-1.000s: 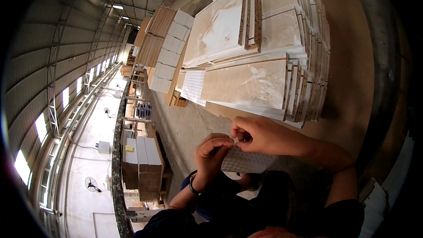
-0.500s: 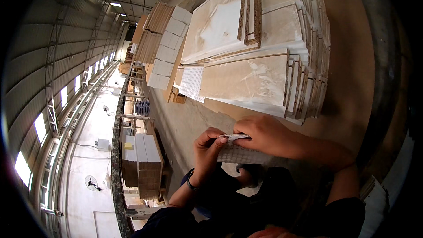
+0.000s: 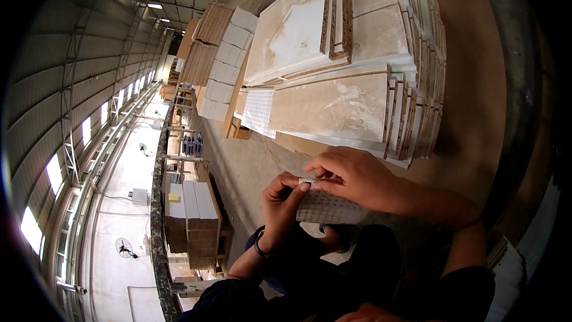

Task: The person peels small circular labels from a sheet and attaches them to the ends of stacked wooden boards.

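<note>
A white sheet printed with rows of small marks, like a sticker sheet (image 3: pixel 328 204), hangs in front of my body. At its upper left corner my left hand (image 3: pixel 282 200) pinches the edge between thumb and fingers. My right hand (image 3: pixel 364 180) is at the top edge, its thumb against the sheet and its index finger bent above it. The right hand covers the sheet's upper right part, and I cannot see whether a single sticker is between its fingers. A similar printed sheet (image 3: pixel 259 111) lies at the left end of the nearest board stack.
Stacked beige and white boards (image 3: pixel 333 107) stand just ahead on a brown base sheet (image 3: pixel 473 77). Farther left is a pile of white-edged panels (image 3: pixel 221 74). Another panel stack (image 3: pixel 196 217) stands at left beside a dark post-like beam (image 3: pixel 159 214). A wall fan (image 3: pixel 124 247) is beyond.
My right hand has shifted slightly up and its fingers have loosened and lifted from the sheet's top edge. More of the printed sheet shows. My left hand keeps its pinch.
</note>
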The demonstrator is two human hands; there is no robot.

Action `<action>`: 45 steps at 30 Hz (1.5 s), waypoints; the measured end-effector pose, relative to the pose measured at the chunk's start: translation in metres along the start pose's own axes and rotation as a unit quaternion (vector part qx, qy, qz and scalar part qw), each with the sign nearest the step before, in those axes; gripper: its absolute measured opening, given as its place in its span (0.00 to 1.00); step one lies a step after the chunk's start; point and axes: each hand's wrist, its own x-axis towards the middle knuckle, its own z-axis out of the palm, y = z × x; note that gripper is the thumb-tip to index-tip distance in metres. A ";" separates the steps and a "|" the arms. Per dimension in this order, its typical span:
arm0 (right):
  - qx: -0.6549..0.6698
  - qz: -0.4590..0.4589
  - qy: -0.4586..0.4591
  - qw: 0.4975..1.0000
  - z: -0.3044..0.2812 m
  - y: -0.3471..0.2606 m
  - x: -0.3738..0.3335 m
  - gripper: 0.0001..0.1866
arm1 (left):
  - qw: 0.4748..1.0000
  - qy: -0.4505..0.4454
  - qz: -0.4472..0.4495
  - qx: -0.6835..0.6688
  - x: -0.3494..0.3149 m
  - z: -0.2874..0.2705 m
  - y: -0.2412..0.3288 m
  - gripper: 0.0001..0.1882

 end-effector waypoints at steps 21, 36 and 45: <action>0.072 -0.003 0.017 0.997 0.005 -0.003 0.003 0.11 | 1.000 0.009 0.012 0.021 -0.006 -0.002 0.001 0.06; -0.044 -0.078 0.022 0.996 0.005 -0.005 0.000 0.08 | 1.000 -0.010 0.000 0.021 -0.011 -0.001 0.003 0.05; -0.148 -0.148 0.065 0.976 0.013 0.006 -0.003 0.09 | 0.998 0.023 -0.051 -0.003 -0.010 0.005 0.009 0.04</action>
